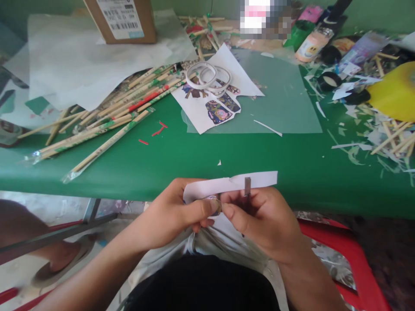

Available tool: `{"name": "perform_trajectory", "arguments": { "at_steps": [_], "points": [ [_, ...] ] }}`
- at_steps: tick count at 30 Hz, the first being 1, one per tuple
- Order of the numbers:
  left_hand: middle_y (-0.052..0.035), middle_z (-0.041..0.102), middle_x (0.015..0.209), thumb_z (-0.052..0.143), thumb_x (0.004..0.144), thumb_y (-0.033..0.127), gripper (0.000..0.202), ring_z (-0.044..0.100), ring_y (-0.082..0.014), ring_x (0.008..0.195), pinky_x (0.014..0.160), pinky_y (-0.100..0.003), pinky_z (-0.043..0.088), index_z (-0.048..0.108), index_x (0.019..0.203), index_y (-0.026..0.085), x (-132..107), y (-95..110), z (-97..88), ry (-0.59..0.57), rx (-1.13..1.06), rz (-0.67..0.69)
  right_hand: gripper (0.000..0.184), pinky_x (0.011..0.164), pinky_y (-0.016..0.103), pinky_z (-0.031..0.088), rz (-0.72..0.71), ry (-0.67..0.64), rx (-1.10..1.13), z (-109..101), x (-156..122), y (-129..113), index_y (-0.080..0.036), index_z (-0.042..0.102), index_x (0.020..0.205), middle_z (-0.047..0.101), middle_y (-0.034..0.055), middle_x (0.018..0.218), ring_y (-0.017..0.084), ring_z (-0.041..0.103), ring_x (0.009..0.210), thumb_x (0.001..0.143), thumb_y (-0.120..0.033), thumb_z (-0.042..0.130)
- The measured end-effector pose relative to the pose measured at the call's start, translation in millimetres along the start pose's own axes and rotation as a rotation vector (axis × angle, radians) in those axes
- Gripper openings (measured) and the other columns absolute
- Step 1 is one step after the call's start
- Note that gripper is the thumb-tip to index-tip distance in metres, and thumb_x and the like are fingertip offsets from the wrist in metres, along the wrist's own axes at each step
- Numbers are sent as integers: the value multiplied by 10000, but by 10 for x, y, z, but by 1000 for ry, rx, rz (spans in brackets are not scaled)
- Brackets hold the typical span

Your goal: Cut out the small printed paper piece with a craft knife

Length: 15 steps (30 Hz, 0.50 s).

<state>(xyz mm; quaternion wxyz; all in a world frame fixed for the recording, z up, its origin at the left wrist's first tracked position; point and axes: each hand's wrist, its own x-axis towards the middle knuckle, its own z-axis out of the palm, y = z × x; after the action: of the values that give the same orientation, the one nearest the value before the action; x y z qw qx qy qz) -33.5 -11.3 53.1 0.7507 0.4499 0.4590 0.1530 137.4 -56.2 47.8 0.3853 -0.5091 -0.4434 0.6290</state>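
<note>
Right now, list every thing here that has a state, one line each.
left hand: closed on the white paper strip, thumb and finger pinched.
right hand: closed on the strip beside a thin metal blade.
white paper strip: held level over the table edge.
cardboard box: closed, label showing.
tape rings: lying flat on a printed sheet.
chopsticks: scattered, many wrapped.
bottle: lying tilted.

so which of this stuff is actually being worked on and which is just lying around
In hand:
- white paper strip, pinched by left hand and right hand
- small blade, held in the right hand against the strip

Lying about:
- chopsticks
- tape rings
- printed sticker sheet
- cardboard box
- yellow roll
- clear plastic sheet
</note>
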Motion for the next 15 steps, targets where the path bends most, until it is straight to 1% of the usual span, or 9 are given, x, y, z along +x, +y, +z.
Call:
{"name": "perform_trajectory", "arguments": {
  "at_steps": [3,5,6,9,12,15],
  "points": [
    [-3,616,578,723,683,362,251,477,-62,466,433,-163,392,684,752,123,18,-31,-21,-70,-34,8,166,463,205,366,1,-21,12,11,-2,-1,-195,546,609,502,-28,562,75,408,506,740,-268,618],
    [-14,626,585,690,700,341,225,466,-54,456,433,-159,381,684,733,119,31,-41,-30,-144,-80,21,169,470,210,373,-3,-42,39,10,-4,-1,-198,544,600,511,-25,560,77,417,507,741,-267,609],
    [-15,626,583,680,706,336,218,463,-51,452,430,-156,377,684,726,119,34,-41,-31,-157,-95,28,182,463,211,364,-1,-47,45,6,-7,2,-197,542,594,500,-28,549,75,405,498,744,-272,613],
    [-3,617,587,703,715,328,206,486,-56,476,443,-149,396,694,747,124,29,-17,-14,-135,-74,26,272,416,212,289,-6,-22,56,-20,-20,26,-195,545,580,426,-46,505,65,335,458,801,-329,630],
    [15,607,590,741,724,321,194,522,-67,499,468,-156,425,691,752,136,19,30,16,-136,-33,17,309,389,225,210,-34,8,100,-52,-32,57,-195,615,651,375,-57,491,63,273,432,862,-422,622],
    [13,638,612,768,722,316,201,551,-74,511,469,-158,403,664,685,148,25,67,30,-124,36,3,289,394,229,219,-42,12,96,-76,-27,71,-192,669,732,368,-67,497,62,257,430,852,-455,652]
  ]
}}
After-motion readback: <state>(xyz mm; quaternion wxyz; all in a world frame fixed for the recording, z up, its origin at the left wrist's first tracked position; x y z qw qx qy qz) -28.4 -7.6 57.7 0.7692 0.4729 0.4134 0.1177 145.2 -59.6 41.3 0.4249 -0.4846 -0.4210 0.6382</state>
